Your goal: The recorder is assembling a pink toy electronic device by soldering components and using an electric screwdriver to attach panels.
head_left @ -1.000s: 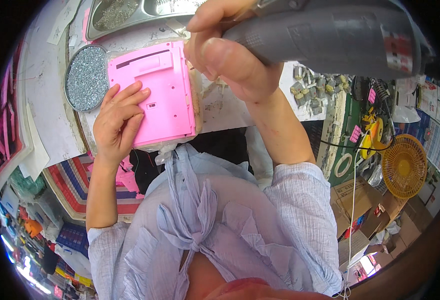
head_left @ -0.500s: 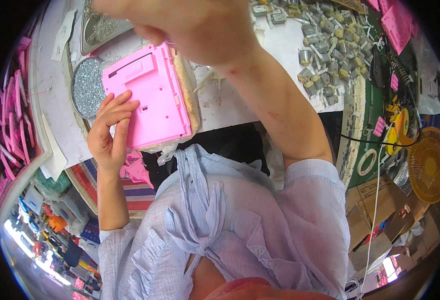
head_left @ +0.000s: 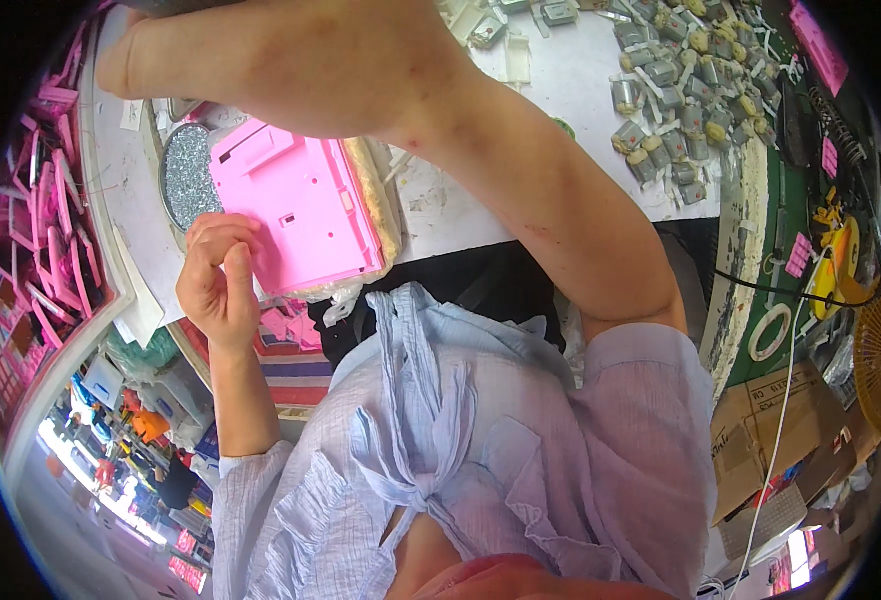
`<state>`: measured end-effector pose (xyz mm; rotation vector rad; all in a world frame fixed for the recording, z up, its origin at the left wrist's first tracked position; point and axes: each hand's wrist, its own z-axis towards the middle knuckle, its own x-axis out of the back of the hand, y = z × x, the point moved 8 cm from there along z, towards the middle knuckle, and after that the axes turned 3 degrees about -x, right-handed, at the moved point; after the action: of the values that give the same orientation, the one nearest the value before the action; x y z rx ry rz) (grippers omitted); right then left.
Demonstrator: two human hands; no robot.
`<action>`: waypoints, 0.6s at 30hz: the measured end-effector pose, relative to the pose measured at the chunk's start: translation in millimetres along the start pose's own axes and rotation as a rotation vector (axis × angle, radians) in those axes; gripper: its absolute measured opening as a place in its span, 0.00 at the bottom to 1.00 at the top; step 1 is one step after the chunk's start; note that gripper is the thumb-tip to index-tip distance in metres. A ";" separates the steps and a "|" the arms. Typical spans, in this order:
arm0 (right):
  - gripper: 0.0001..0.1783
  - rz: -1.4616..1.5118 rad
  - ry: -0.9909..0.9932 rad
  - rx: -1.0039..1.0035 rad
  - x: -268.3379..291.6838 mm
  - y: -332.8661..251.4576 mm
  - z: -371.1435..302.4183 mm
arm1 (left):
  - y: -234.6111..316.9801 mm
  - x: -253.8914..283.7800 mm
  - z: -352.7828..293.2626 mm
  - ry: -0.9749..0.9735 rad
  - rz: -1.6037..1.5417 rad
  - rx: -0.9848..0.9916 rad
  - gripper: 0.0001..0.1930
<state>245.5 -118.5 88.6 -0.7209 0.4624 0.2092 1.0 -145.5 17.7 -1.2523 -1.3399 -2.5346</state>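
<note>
left hand (head_left: 219, 285) grip curled against the pink plastic panel (head_left: 296, 215); right hand (head_left: 291, 60) grip can't be told.

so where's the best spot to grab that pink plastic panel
Probably its near long edge, coming from the person's side. The pink plastic panel lies flat on the padded rest, that edge overhangs bare, and the left hand already touches the near-left corner.

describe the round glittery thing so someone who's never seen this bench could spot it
Start at the white worktable and find the flat pink plastic panel near its front edge, above the left hand. Touching the panel's left side lies the silver glitter disc. It is the only round, sparkling grey thing among pink parts.
</note>
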 end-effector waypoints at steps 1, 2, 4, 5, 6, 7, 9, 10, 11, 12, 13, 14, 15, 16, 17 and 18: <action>0.06 0.003 0.000 -0.007 0.2 1.0 0.3 | 2.4 -0.3 2.0 0.012 0.022 0.000 0.05; 0.06 -0.003 0.002 -0.012 0.4 1.1 0.9 | 4.7 0.1 3.9 0.025 0.043 -0.001 0.04; 0.06 -0.022 0.005 -0.026 -0.3 1.7 1.1 | 9.7 1.1 5.3 0.039 0.129 -0.010 0.02; 0.06 0.011 -0.002 -0.032 -1.7 6.0 1.0 | 11.5 2.3 5.5 0.046 0.171 -0.016 0.02; 0.05 0.043 -0.010 -0.038 -2.7 9.1 1.6 | 11.6 2.5 5.1 0.045 0.174 -0.004 0.02; 0.05 0.123 -0.027 -0.043 -5.6 20.9 1.1 | 11.0 2.6 4.0 0.045 0.177 0.008 0.03; 0.05 0.221 -0.032 -0.092 -9.0 30.4 -1.5 | 10.1 3.4 1.7 0.055 0.177 0.023 0.03; 0.05 0.239 -0.020 -0.136 -9.3 31.5 -4.4 | 10.4 4.4 -0.1 0.067 0.175 0.027 0.03; 0.05 0.237 -0.016 -0.158 -8.8 32.8 -6.6 | 10.6 5.5 -1.5 0.079 0.173 0.031 0.03; 0.06 0.233 -0.013 -0.177 -7.9 33.0 -7.8 | 11.9 6.0 -1.0 0.078 0.161 0.029 0.02; 0.06 0.211 -0.017 -0.174 -6.0 34.1 -9.6 | 13.0 6.7 -0.1 0.078 0.148 0.029 0.01; 0.06 0.221 -0.010 -0.178 -5.6 35.4 -11.7 | 13.9 7.4 0.5 0.078 0.137 0.029 0.01; 0.07 0.231 -0.007 -0.181 -6.0 37.4 -13.7 | 13.1 8.0 -0.6 0.085 0.104 0.030 0.01; 0.06 0.273 0.008 -0.192 -7.2 40.3 -15.7 | 11.8 8.5 -1.5 0.092 0.072 0.030 0.02; 0.06 0.281 0.016 -0.238 -8.5 43.0 -17.4 | 10.9 8.6 -1.6 0.100 0.041 0.031 0.03; 0.06 0.290 0.019 -0.285 -10.6 47.4 -21.4 | 12.7 6.5 -1.5 0.132 0.038 -0.005 0.07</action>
<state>213.0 -98.4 51.9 -0.9335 0.5615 0.5493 0.1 -152.4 30.2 -1.0794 -1.2713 -2.5459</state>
